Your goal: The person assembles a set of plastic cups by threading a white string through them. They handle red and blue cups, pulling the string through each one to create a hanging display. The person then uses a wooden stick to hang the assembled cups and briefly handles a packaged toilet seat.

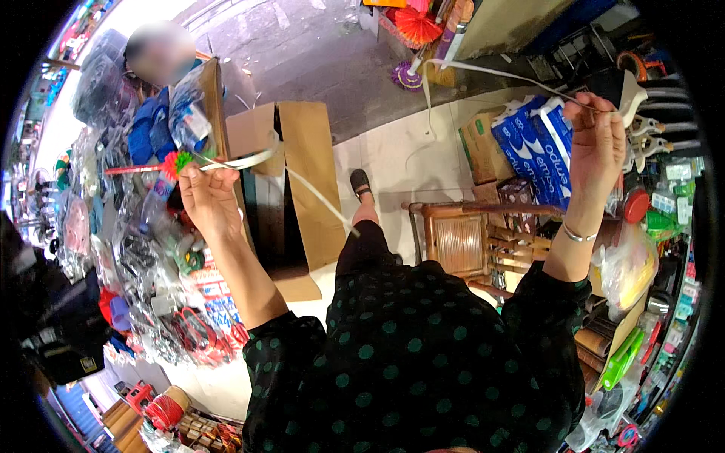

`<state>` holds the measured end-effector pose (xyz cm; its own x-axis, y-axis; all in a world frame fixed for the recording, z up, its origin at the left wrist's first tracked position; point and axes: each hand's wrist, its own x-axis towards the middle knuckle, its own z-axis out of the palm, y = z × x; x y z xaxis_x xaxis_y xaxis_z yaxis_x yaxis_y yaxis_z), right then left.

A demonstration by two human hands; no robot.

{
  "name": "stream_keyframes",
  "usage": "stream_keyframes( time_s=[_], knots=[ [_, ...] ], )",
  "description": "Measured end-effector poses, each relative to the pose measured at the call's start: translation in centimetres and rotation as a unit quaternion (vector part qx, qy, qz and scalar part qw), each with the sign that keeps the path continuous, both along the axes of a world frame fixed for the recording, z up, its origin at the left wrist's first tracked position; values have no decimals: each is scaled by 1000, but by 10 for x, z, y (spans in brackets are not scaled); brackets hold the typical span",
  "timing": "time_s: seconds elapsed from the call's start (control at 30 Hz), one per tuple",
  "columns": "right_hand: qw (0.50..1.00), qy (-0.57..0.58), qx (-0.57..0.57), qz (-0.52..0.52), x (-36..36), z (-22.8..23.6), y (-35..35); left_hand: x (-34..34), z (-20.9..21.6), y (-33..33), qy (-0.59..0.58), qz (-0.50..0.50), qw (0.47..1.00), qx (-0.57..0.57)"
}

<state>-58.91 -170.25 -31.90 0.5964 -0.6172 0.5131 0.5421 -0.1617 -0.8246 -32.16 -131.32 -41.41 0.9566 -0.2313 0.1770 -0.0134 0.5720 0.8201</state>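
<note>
Both my arms are spread wide and raised. At the left, the fingers of my left hand (210,198) are closed on a pale flat strip (321,195), which loops over the hand and trails down toward my leg. A red stick with a green and red tuft (177,163) shows right beside these fingertips; whether I also grip it, I cannot tell. My right hand (598,143) pinches the thin end of a pale strip (498,72) that arches away to the left and hangs down over the floor. I cannot make out whether both lengths are one strip.
An opened cardboard box (306,189) stands left of my leg, beside heaped plastic-wrapped goods (143,249). To the right are a wooden chair (457,238), blue and white packs (535,147) and crowded shelves (672,204). Brooms (445,57) lean near the doorway.
</note>
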Motion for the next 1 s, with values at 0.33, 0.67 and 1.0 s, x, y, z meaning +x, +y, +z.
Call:
stream_keyframes(
  time_s=[0.33, 0.67, 1.0],
  knots=[
    [999, -32, -19, -23, 158, 5, -127, 214, 7, -106, -32, 28, 999, 2],
    [999, -19, 31, 6, 317, -27, -228, 389, 41, -152, -52, 143, 988, 5],
    [990, 38, 72, 117, 479, -63, -295, 545, 75, -103, -57, 380, 922, 45]
  ],
)
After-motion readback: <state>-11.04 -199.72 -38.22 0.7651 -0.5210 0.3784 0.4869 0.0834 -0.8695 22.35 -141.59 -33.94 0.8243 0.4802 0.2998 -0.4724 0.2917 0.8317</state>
